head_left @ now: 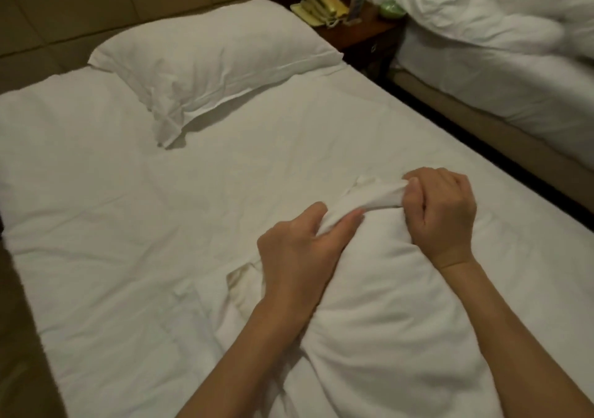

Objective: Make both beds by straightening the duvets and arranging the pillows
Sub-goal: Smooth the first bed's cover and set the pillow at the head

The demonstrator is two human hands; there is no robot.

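Grip: left hand [297, 250] and right hand [442, 212] both pinch the duvet [379, 314] corner, bunched on the near bed [128, 224]. Step: straightening, probably. Next: draw it toward the pillow [209, 60]. Far bed [501, 73] unmade.

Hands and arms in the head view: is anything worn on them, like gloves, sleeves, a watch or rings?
Nothing worn shows. The left hand and right hand are bare, with no gloves, and no rings show. Both wrists and forearms are uncovered to the frame's bottom edge: no sleeves, watch or bands in view.
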